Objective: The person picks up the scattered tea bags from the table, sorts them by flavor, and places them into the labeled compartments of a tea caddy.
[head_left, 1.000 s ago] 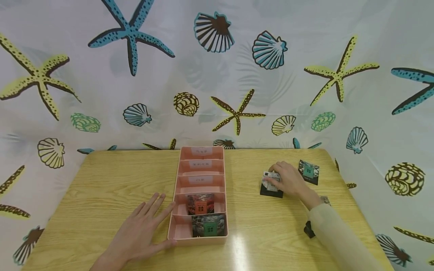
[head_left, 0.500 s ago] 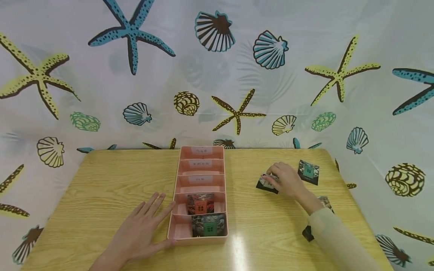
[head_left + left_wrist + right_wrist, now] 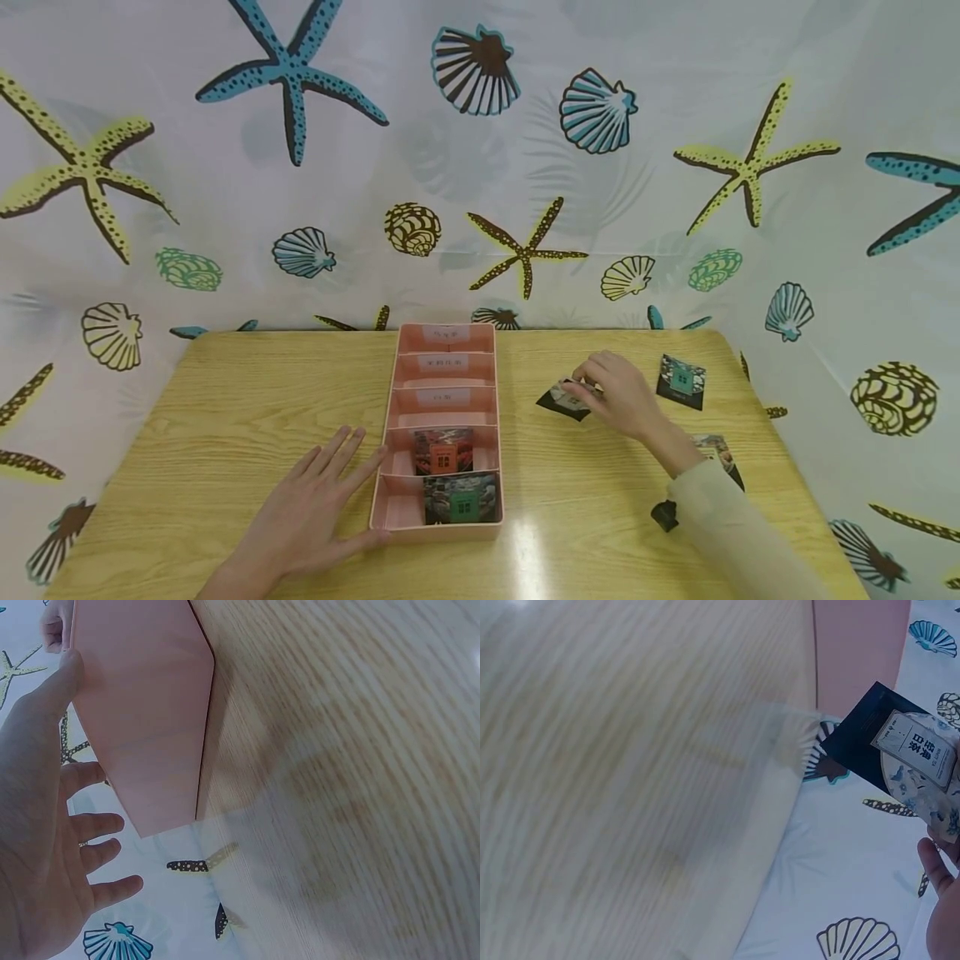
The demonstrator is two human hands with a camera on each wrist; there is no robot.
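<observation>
Right hand: we are seeing the right hand (image 3: 615, 396) pinching a black-and-white sachet (image 3: 562, 398) by its edge, thumb and fingers closing down to a narrow gap around the thin packet
Held sachet: we are finding it hanging tilted above the wooden table (image 3: 262, 400), between the pink compartment box (image 3: 437, 537) and the teal sachet (image 3: 681, 382), apart from both; the right wrist view is showing blue floral print and a pale label on it
Left hand: we are seeing the left hand (image 3: 300, 508) spreading its fingers wide, index finger and thumb touching the near left side of the box, grasping nothing
Box compartments: the green sachet (image 3: 461, 500) is sitting in the nearest, the red sachet (image 3: 444, 454) in the next, and white labels (image 3: 445, 362) are marking the three farther ones
Sleeve: the pale sleeve (image 3: 742, 542) is partly covering a patterned sachet (image 3: 723, 454); a dark corner (image 3: 664, 515) is showing on its other side, and we are not managing to tell whether both belong together
Backdrop: a starfish-and-shell cloth (image 3: 480, 167) is hanging behind the table
</observation>
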